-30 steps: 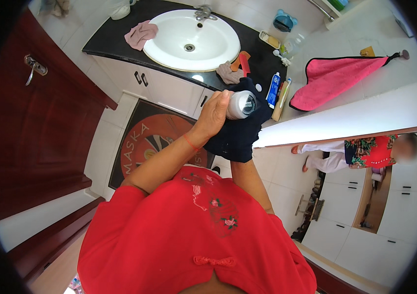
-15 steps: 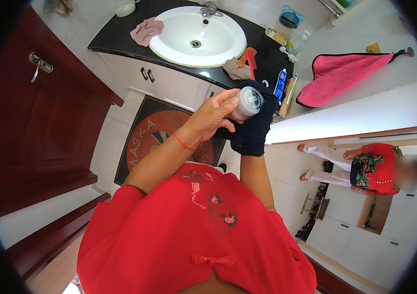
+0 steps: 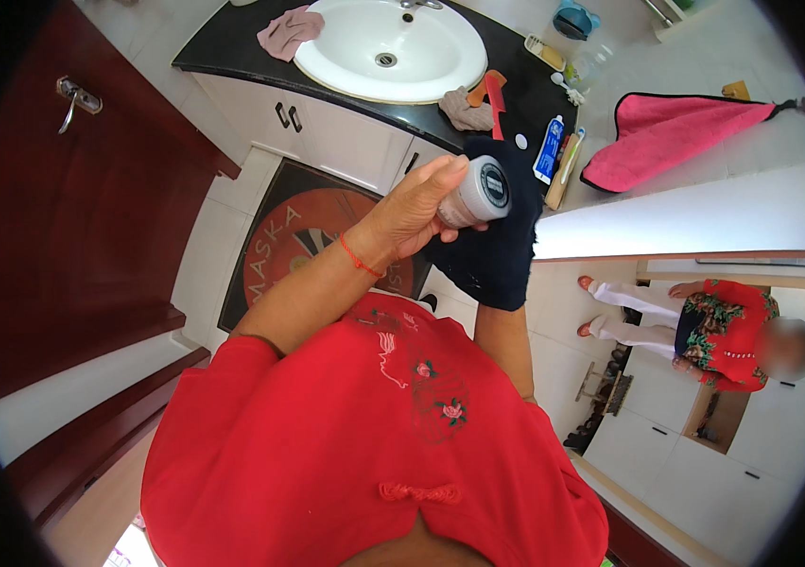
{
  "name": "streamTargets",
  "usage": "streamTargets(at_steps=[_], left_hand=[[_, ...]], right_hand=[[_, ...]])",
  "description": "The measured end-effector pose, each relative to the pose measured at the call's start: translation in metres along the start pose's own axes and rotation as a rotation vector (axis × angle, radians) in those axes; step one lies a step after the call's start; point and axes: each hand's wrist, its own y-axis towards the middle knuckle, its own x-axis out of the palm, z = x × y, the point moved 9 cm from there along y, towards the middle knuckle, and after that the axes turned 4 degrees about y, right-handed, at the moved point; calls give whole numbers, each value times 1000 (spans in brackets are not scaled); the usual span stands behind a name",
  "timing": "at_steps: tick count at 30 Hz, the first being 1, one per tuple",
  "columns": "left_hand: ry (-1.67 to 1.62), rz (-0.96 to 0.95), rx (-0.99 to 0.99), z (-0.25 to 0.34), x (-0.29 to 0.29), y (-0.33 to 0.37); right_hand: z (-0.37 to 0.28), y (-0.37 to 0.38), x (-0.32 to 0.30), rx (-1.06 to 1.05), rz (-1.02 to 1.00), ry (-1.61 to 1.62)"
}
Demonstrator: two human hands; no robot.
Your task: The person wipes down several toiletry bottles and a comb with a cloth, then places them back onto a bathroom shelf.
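Observation:
My left hand (image 3: pixel 414 210), with a red cord round its wrist, is closed around a small clear jar (image 3: pixel 466 205). The jar is tilted, with its pale, dark-labelled round end turned up and to the right. A dark navy cloth (image 3: pixel 494 260) covers my right hand right down to the wrist, just beneath and beside the jar. My right fingers are hidden inside or under this cloth, so their pose does not show.
Ahead is a black counter (image 3: pixel 232 52) with a white sink (image 3: pixel 346 42). A pink cloth (image 3: pixel 289 34), a red comb (image 3: pixel 495 102), a blue toothpaste tube (image 3: pixel 548 149) and a toothbrush (image 3: pixel 568 168) lie on it. A pink towel (image 3: pixel 667 137) hangs at right; a dark red door (image 3: pixel 90 217) stands left.
The sink and counter have shifted upward in the view. My left hand has turned the jar a little, and the navy cloth over my right hand has moved slightly right.

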Motion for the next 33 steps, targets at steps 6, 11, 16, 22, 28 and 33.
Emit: streamTargets(at_steps=[6,11,16,22,28,33], left_hand=[[-40,18,-84,-12,-4,-1],[667,507,632,31,-23,-12],[725,530,580,39,-15,-27],[423,371,513,10,-37,-2],[-134,211,295,-5,-28,4],[613,515,451,-3,-38,-1]], right_hand=[[8,-7,3,-82,-11,83],[11,-9,10,-134,112,134],[31,-12,12,48,175,247],[-24,-3,18,-240,118,-308],[59,-5,20,562,133,612],[66,-14,25,432,195,761]])
